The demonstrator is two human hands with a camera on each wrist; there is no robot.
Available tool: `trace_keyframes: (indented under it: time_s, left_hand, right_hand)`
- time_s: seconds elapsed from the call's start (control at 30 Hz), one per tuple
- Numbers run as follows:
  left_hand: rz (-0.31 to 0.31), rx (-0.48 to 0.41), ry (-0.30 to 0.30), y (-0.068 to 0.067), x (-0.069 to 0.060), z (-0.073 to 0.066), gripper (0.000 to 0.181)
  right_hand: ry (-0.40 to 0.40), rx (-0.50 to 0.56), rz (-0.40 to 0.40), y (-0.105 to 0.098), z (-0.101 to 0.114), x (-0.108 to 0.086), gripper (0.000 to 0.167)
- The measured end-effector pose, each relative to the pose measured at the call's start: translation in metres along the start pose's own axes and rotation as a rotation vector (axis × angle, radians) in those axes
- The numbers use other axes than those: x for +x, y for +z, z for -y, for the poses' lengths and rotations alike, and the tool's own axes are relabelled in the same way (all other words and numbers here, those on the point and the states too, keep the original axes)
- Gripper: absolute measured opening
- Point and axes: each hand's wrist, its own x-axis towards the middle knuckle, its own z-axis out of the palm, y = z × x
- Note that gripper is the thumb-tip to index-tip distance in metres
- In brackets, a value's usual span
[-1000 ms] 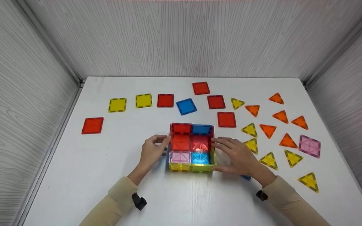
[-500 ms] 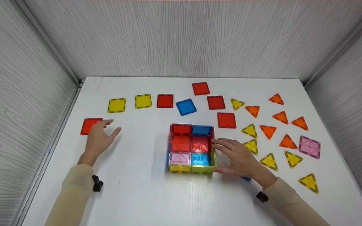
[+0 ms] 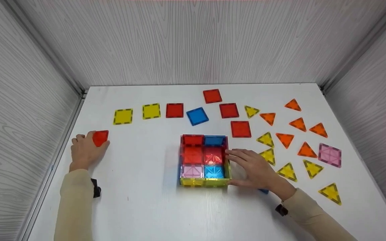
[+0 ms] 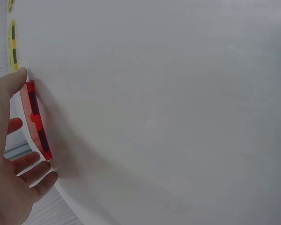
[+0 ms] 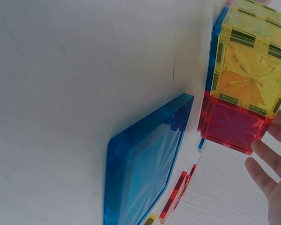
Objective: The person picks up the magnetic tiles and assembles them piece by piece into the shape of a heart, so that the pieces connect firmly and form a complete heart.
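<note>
At the table's far left, my left hand [image 3: 86, 149] grips a red square magnetic tile [image 3: 101, 138] by its edges. In the left wrist view the thumb meets one end of this red tile [image 4: 35, 119] and fingertips sit at the other. Centrally stands an open-topped box of magnetic tiles [image 3: 193, 182], with red, pink and blue floor squares and upright walls. My right hand [image 3: 255, 167] rests its outstretched fingers against the box's right side. The right wrist view shows those fingertips by a red wall tile [image 5: 234, 125] next to a yellow one [image 5: 246, 77].
Yellow squares [image 3: 123, 116], red squares [image 3: 174, 110] and a blue square [image 3: 197, 116] lie behind the box. Orange triangles [image 3: 285, 140], yellow triangles [image 3: 286, 172] and a pink square [image 3: 329, 155] spread across the right. Another blue tile [image 5: 154, 164] lies partly beneath my right hand.
My left hand has left the box's left side, reached to the far left and taken hold of the red square tile. My right hand stays at the box.
</note>
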Motion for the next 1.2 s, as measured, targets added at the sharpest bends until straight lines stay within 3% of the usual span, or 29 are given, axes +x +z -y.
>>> trace_keyframes:
  time_s: [0.27, 0.47, 0.6, 0.93, 1.2]
  left_hand:
    - [0.013, 0.021, 0.014, -0.005, 0.003, -0.008, 0.068]
    - [-0.008, -0.016, 0.063, -0.011, 0.002, -0.028, 0.062]
    - [-0.015, -0.050, 0.141, -0.014, -0.002, -0.053, 0.061]
    - [0.062, -0.074, 0.308, -0.010, -0.023, -0.128, 0.065]
    - [0.129, -0.062, 0.595, -0.002, -0.053, -0.194, 0.062]
  right_hand:
    - [0.012, 0.029, 0.032, -0.001, 0.000, 0.002, 0.083]
    - [0.019, 0.038, 0.037, 0.000, -0.002, 0.003, 0.085]
    - [0.019, 0.029, 0.029, -0.001, -0.002, 0.003, 0.086]
    - [0.028, 0.051, 0.019, -0.001, 0.000, -0.002, 0.086]
    - [-0.001, 0.054, -0.016, 0.001, -0.001, 0.000, 0.085]
